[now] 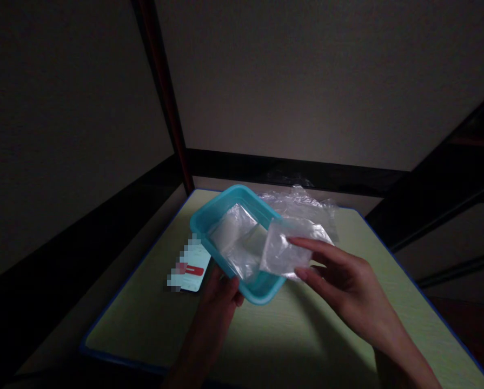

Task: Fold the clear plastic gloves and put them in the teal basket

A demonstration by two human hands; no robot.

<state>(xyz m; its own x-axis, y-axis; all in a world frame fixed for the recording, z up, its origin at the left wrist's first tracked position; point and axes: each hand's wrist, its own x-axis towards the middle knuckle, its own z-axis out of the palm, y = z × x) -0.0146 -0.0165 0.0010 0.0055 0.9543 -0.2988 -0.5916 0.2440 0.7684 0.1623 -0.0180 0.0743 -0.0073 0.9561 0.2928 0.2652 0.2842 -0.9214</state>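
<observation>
My left hand [222, 297] grips the near-left side of a turquoise plastic basin [262, 294], its thumb at the rim and the other fingers hidden beneath. The basin is held tilted above the table. Inside it lie several clear plastic packets [234, 233] with pale contents I cannot make out. At the basin's right rim my right hand [343, 286] pinches a folded clear plastic packet [284, 249] between thumb and fingers. This packet overlaps the rim and partly covers those inside.
A lit phone [193, 267] lies on the pale table [144, 324] to the left of the basin. Crumpled clear plastic wrap [302, 202] sits behind the basin. Walls [286, 97] rise behind and to the left; the table has a blue edge.
</observation>
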